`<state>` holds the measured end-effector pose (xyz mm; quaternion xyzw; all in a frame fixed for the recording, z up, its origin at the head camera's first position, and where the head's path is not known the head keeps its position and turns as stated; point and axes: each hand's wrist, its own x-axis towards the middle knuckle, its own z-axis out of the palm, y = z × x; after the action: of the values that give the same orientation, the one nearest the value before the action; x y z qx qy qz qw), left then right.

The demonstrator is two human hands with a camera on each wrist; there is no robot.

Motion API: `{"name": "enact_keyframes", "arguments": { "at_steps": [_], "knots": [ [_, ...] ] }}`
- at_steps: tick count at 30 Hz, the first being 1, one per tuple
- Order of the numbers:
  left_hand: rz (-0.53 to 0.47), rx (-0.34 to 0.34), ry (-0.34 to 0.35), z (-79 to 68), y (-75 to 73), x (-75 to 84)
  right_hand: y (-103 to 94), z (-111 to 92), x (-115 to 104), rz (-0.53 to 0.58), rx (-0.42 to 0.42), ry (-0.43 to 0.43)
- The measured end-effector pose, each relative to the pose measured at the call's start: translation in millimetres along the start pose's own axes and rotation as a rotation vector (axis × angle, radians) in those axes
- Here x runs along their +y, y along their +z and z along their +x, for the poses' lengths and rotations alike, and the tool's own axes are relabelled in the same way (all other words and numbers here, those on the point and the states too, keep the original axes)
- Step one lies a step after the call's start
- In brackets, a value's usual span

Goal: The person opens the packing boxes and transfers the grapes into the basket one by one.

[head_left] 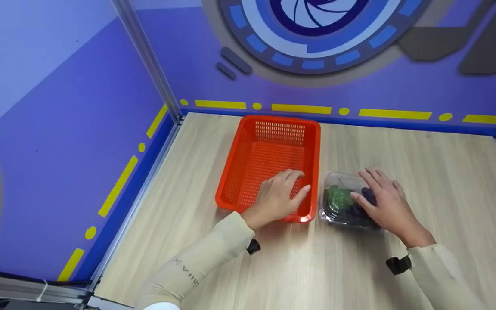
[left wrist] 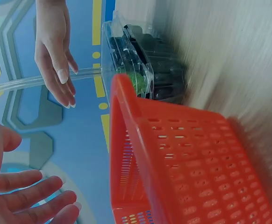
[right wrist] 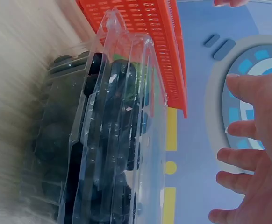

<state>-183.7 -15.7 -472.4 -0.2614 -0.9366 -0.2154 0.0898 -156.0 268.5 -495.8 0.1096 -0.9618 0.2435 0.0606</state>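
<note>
A red plastic basket [head_left: 269, 157] with slotted walls stands on the wooden table. Over its front right part hovers my left hand [head_left: 278, 193], fingers loosely bent and holding nothing; the left wrist view shows that hand [left wrist: 28, 196] above the rim. Just right of the basket sits a lidded clear plastic clamshell box [head_left: 336, 220]. Inside it are dark round fruits [right wrist: 119, 77] and a green leaf [head_left: 339, 197] or leaf print. My right hand [head_left: 388, 200] is spread above the box, and in the right wrist view a gap separates its fingers [right wrist: 241, 158] from the lid.
Blue panels [head_left: 75, 112] with yellow dashes enclose the table [head_left: 291, 271] at the left and back. A metal post [head_left: 149, 56] rises at the back left corner. Each forearm wears a beige sleeve [head_left: 205, 254] with a small black wrist camera [head_left: 398, 265].
</note>
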Motion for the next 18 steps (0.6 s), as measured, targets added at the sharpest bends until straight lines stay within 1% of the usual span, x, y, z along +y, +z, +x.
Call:
{"name": "enact_keyframes", "arguments": {
  "at_steps": [5,9,13,18],
  "knots": [
    [-0.017,-0.002,0.012,-1.3,9.1,3.6,0.1,-1.9,6.4,0.001,-0.011,0.008],
    [-0.046,-0.024,0.030,-4.7,16.9,6.4,1.3,-4.1,11.5,-0.005,-0.026,0.024],
    [-0.054,-0.044,0.045,-8.8,23.3,7.1,5.0,-4.1,14.7,-0.017,-0.050,0.037],
    [-0.076,-0.021,0.067,-10.9,28.5,8.1,6.8,-0.7,17.1,-0.039,-0.064,0.040]
  ]
}}
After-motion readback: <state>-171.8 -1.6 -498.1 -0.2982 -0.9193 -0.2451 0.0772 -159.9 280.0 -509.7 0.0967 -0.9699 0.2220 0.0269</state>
